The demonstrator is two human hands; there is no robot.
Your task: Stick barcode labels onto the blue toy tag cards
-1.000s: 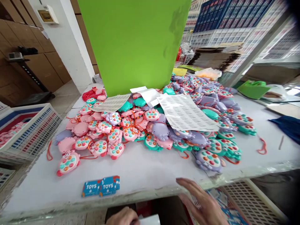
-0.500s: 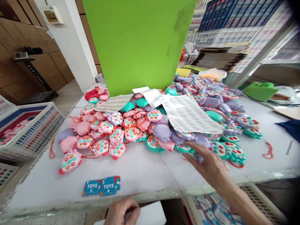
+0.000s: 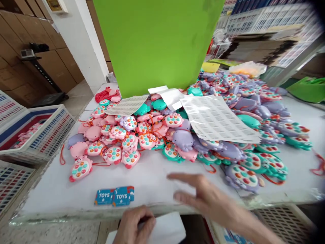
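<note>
At the bottom edge my left hand is closed on a white box below the table's front edge. My right hand hovers over the front of the table, thumb and forefinger apart, holding nothing. A purple turtle-like toy with coloured buttons lies right of it. Pink toys, with purple and teal ones, form a heap behind both hands. Blue TOYS cards lie near the front edge, just above my left hand. Printed label sheets rest on the heap.
A green panel stands behind the heap. White baskets are at the left, one with pink toys. Another basket sits below the table at the right. A yellow-green bag lies far right.
My right hand has moved left and toward the front, away from the heap. The purple toy now shows at the heap's front right. The view has shifted right and slightly down.
</note>
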